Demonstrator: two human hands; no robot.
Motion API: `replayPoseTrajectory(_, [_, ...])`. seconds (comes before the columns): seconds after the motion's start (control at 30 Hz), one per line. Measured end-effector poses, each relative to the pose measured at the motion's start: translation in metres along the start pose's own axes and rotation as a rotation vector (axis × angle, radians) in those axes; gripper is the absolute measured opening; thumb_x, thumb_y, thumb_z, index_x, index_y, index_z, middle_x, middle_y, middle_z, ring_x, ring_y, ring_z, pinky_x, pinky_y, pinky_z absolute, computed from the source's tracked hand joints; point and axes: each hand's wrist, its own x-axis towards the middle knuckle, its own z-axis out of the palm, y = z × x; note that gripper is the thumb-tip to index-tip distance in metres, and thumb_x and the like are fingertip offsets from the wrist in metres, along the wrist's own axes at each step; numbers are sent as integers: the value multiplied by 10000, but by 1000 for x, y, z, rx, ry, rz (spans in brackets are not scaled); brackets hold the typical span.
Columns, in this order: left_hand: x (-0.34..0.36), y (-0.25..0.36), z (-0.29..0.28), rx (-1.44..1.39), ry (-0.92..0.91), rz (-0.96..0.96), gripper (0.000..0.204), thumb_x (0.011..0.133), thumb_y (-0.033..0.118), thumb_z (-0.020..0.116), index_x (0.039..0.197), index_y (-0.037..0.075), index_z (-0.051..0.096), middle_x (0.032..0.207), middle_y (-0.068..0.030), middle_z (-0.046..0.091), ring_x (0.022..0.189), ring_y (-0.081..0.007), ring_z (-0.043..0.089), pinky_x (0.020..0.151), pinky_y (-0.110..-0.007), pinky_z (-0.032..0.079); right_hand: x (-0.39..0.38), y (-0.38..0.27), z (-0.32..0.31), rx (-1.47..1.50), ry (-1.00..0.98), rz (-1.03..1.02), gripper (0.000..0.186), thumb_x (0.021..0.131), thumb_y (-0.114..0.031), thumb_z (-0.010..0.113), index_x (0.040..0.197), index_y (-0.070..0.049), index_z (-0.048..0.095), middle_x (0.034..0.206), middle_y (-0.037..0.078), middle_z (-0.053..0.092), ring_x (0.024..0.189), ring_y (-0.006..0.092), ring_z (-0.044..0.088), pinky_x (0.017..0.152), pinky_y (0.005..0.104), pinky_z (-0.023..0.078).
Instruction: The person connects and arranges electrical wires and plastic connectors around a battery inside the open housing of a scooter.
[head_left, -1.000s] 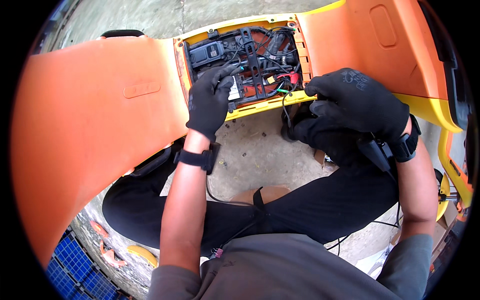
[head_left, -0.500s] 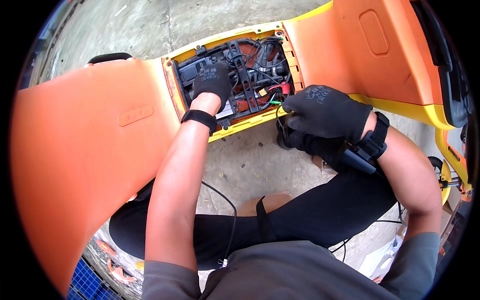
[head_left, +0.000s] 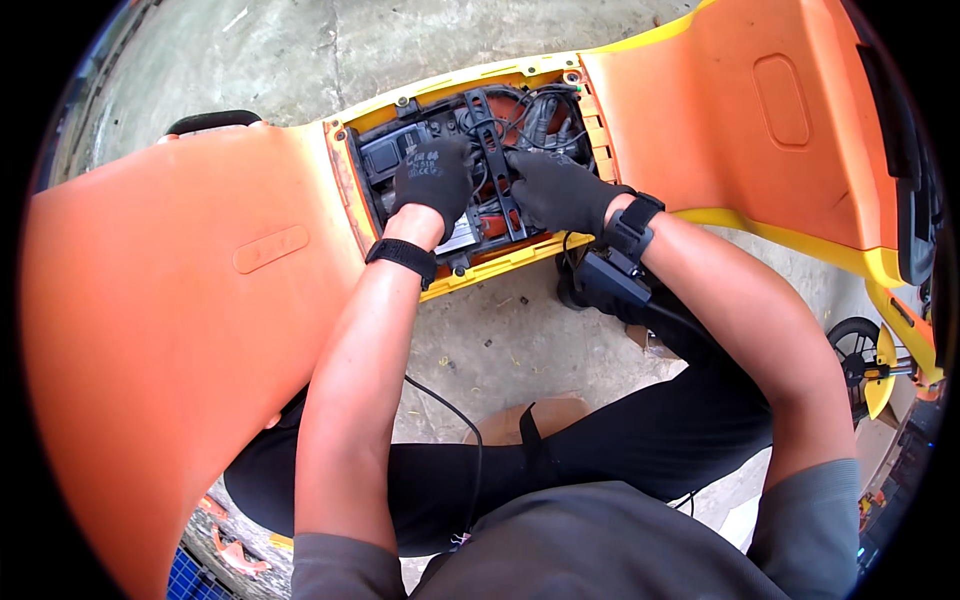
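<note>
Both hands inside a rectangular open compartment with a yellow plastic rim (head_left: pixel 497 266), set midway along a glossy orange-and-yellow vehicle body; big orange curved panel (head_left: pixel 190 310) to the left, second orange panel with an oblong raised outline (head_left: pixel 690 150) to the right. Left hand (head_left: pixel 434 180), in a black knit glove with pale print, is over the left half of the compartment, fingers bent down, fingertips hidden; cannot tell if it grasps anything. Right hand (head_left: pixel 560 190), same black glove, comes in over the lower right part, fingers curled toward the long black perforated bracket (head_left: pixel 482 120) that crosses the compartment between the hands; grip hidden too, cannot tell. Dark rectangular module (head_left: pixel 385 155) sits left of the left hand, silver flat block (head_left: pixel 458 237) just below that hand, partly covered. Tangle of black cables (head_left: pixel 545 115) fills the upper right corner, above the right hand. Black strap (head_left: pixel 402 258) on left wrist; black strap (head_left: pixel 632 222) with small black box (head_left: pixel 612 275) on right. Grey concrete floor (head_left: pixel 480 350) underneath, brown flat rounded piece (head_left: pixel 505 425) by the black-trousered legs. Black spoked wheel (head_left: pixel 853 365) far right.
</note>
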Motion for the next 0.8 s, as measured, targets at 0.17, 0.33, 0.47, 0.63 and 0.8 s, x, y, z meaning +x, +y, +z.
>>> replayPoseTrajectory(0.17, [2,-1,6,24,21,13,109,801,75,611,892,78,669,875,-208,676,864,-408,661,732,-488,526,-1,-32,-15,165,-83,133,402,915,-108,533,1295,-5,455,775,130,666,619,226,645,559,343,509])
replayPoseTrajectory(0.33, [2,-7,13,-37,63,37,89,805,78,601,875,84,655,901,-185,684,881,-390,661,735,-486,523,5,-35,-27,532,-163,265,466,932,-125,557,1366,-32,416,749,58,671,537,108,590,485,252,476])
replayPoseTrajectory(0.47, [3,1,15,-27,114,61,90,805,69,592,868,86,654,928,-175,688,898,-382,660,747,-487,523,13,-12,-8,304,148,56,372,893,-197,573,1193,23,563,967,223,670,904,327,651,794,402,511])
replayPoseTrajectory(0.63, [0,-10,19,-98,126,15,120,797,59,605,891,84,674,930,-192,688,902,-386,661,761,-479,526,8,-23,2,76,140,150,320,880,-237,536,1021,35,628,954,263,679,961,383,673,843,446,514])
replayPoseTrajectory(0.8, [7,-5,6,-80,-2,24,117,793,56,622,894,61,680,916,-221,682,892,-399,660,769,-468,527,6,-35,-16,242,-7,175,288,860,-208,563,1015,27,626,813,218,692,823,361,695,774,428,525])
